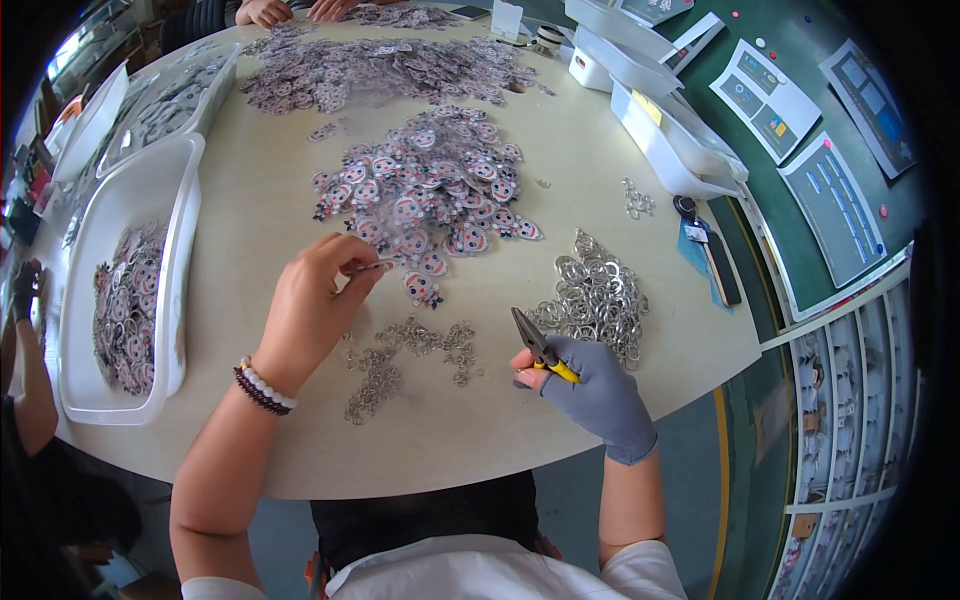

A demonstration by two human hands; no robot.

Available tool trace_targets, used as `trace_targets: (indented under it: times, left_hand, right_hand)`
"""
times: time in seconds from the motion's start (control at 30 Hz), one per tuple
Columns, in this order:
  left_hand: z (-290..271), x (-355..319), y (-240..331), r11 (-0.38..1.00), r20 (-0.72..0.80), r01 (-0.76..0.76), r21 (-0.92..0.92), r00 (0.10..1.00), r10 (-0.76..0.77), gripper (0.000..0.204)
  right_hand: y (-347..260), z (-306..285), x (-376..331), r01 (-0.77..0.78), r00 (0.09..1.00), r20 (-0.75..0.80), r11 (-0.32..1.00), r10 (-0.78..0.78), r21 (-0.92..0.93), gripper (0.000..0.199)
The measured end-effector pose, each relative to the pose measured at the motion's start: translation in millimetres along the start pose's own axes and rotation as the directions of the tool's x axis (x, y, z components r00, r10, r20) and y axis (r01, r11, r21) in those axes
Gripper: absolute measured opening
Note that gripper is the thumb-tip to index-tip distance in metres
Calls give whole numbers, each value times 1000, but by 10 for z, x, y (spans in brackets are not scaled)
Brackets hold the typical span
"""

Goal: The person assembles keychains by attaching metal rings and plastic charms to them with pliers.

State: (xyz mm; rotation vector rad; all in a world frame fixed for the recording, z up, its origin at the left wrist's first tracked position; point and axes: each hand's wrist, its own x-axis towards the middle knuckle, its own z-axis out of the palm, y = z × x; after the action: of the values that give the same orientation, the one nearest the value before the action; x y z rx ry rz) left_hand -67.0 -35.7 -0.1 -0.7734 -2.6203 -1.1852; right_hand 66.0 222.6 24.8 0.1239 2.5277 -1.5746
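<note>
the bare left hand (pixel 318 300) has its thumb and first finger pinched tight on a tiny thin piece of silver metal (pixel 372 266). it is too small to tell just what it is, maybe a little ring or a bit of chain. the piece sticks out to the right of the fingertips, just above the table and right beside one loose flat cartoon-face charm with pink and white colours (pixel 422 288).

the right hand in a grey cloth glove (pixel 590 385) is wrapped around the yellow handles of small dark-nosed pliers (pixel 538 345). the nose points up and to the left, and it looks shut or nearly shut with nothing in it. it hangs apart from the left hand.

to do this well, i think the left hand should hold the tiny piece still and keep it low near the table, so the pliers can come in slowly and bite only the metal, not a finger.

between the hands lies a scatter of small dull silver chain bits (pixel 410 350). right of the pliers is a heap of shiny silver rings (pixel 595 295). above is a big pile of flat cartoon-face charms (pixel 430 185), all on the round pale table (pixel 250 200). a white plastic tray (pixel 178 250) with more charms sits at the left.
</note>
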Motion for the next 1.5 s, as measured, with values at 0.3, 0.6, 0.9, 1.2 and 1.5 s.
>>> trace_targets:
  times: [0.3,0.6,0.9,1.2,1.5]
  left_hand:
    - [67,-242,593,549,521,499,-671,844,-130,15]
    - [154,-374,671,474,705,633,-613,708,-34,16]
    - [185,-409,648,117,756,750,-651,654,11,22]
    - [201,-406,643,127,776,769,-627,630,13,23]
    - [200,-449,735,487,566,516,-705,823,-52,16]
  right_hand:
    - [65,191,-63,220,971,-124,968,-205,124,11]
    - [-89,266,-31,569,775,-93,754,-625,-329,33]
    - [-33,293,3,561,810,-147,823,-568,-86,25]
    - [-22,263,-25,452,892,-95,882,-443,132,12]
    - [-35,346,-68,472,841,-235,874,-487,-117,16]
